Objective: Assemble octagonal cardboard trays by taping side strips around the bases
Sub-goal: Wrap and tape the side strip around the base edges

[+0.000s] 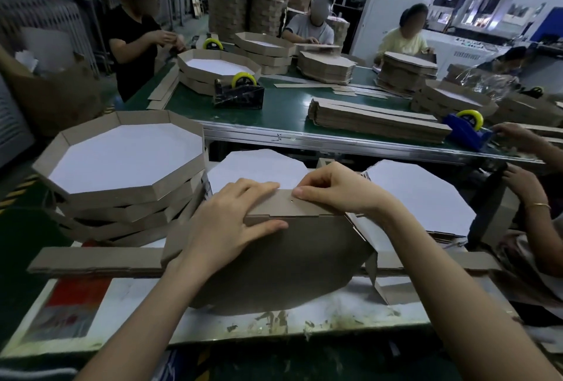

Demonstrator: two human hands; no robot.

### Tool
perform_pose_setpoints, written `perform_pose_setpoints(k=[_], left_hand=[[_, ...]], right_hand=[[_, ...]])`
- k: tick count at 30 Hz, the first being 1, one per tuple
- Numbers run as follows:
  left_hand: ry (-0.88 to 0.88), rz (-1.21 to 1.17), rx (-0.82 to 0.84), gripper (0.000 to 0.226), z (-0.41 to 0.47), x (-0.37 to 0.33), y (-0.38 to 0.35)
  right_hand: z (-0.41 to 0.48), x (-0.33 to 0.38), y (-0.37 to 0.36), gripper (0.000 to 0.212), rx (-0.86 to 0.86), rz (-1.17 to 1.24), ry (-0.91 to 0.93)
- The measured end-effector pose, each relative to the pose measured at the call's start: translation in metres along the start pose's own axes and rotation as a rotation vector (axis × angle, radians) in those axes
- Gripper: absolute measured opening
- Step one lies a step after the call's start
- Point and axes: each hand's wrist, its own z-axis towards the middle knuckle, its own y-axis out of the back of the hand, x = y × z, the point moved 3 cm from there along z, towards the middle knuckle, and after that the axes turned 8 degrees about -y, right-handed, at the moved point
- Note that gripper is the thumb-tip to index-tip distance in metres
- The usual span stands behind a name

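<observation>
On the table's near edge: strip being seated on one base edge
Base (pixel 292 261) stands tilted on the table (pixel 146 313), brown side up; side strip (pixel 307 205) lies along its upper edge. Left hand (pixel 234 219) presses flat, fingers straight, over strip and base; right hand (pixel 338 188) pinches the strip's top edge. No tape seen on this joint. Risk: strip slips and sets skewed if pressure eases, and the blue tape dispenser (pixel 466 130) sits well apart, so a reach likely means a one-hand hold

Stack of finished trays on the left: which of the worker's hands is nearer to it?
Left. The left hand presses on the cardboard strip just right of the stack; the right hand pinches the strip's edge farther right, beyond the left hand.
</observation>
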Motion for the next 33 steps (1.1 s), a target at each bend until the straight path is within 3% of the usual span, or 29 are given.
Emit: perform_pose_setpoints(k=[4,17,26,33], left_hand=[[0.005,-0.006,0.006,0.071,-0.001,0.003,0.001],[-0.044,-0.001,0.058,0.078,0.001,0.003,0.0],[-0.003,0.0,0.034,0.066,0.001,0.002,0.002],[-0.037,-0.039,0.009,0.043,0.003,-0.002,0.005]], right_hand=[[-0.003,-0.007,0.003,0.033,-0.029,0.013,-0.005],[0.004,-0.013,-0.003,0.035,-0.061,0.123,0.036],[0.007,-0.02,-0.003,0.033,-0.028,0.132,0.012],[0.007,-0.02,-0.004,0.039,-0.058,0.075,0.009]])
